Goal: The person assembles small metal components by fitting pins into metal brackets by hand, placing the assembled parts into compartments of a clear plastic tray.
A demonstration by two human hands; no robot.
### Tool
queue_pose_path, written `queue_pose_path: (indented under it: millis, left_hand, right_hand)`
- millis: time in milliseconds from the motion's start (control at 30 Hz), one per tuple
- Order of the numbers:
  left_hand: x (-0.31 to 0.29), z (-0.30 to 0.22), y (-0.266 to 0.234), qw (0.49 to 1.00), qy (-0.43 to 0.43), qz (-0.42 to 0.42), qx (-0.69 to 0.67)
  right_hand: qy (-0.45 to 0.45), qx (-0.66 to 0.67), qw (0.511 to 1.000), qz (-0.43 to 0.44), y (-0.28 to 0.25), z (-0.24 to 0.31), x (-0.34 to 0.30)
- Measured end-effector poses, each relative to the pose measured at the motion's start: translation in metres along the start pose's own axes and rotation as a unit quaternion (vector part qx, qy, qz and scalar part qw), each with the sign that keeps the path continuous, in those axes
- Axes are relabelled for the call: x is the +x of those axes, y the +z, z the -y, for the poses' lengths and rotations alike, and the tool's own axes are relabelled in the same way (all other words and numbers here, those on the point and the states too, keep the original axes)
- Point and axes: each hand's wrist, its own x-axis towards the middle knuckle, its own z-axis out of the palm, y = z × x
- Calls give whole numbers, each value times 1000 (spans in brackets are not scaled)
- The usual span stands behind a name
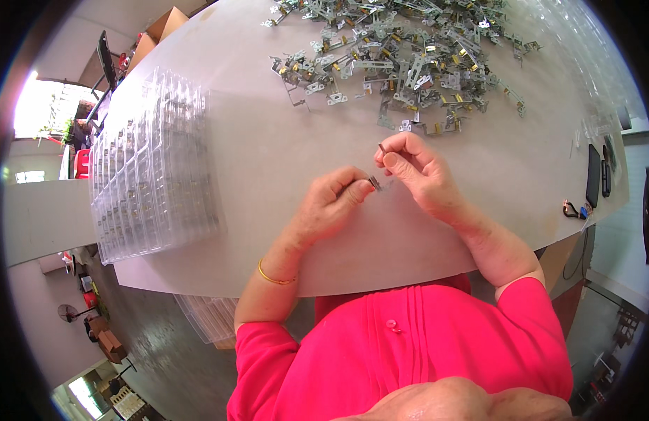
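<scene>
Over the near middle of the table, my left hand (330, 205) is closed on a small metal part (374, 183), gripped between thumb and bent fingers. Most of that part is hidden by the fingers; only its grey end shows. Just right of it and slightly farther away, my right hand (428, 177) pinches a thin, dark brownish piece (382, 148) whose kind is too small to make out. The hands are close together but apart. Beyond them lies a large heap of metal brackets (415, 70), silvery with some brass-coloured bits.
At the left, a tall stack of clear plastic trays (156, 168) with small parts inside stands on the pale table (261, 259). More clear plastic (577, 63) lies at the far right. Pliers (571, 210) and a black bar-shaped object (593, 175) are near the right edge.
</scene>
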Motion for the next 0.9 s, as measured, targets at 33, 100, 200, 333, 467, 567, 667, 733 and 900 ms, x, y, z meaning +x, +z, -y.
queue_pose_path:
  millis: [33,100,200,333,467,567,667,733,900]
  left_hand:
    - [0,-2,-3,1000,0,0,0]
    - [1,-8,-11,990,-95,7,-102]
    - [3,-3,-14,980,-137,-1,-147]
    - [3,-5,-15,982,-139,12,-131]
    - [4,-8,-20,967,-145,47,-202]
    - [7,-6,-21,948,-147,29,-282]
    - [6,13,-20,947,-50,-5,-317]
    - [9,6,-17,954,8,-11,-301]
    - [10,5,-13,967,104,-16,-233]
  right_hand:
    - [-59,-1,998,2,0,1,1]
    - [-118,-3,993,4,-2,4,2]
    - [-207,-125,969,52,-5,8,1]
    - [-261,-232,933,85,0,5,-1]
    - [-268,-223,934,79,-1,7,-2]
    - [-208,-81,974,47,1,5,-2]
    - [-95,94,991,4,-3,-1,1]
    - [-54,135,989,-6,-5,0,3]
    - [7,209,978,-1,-8,-8,4]
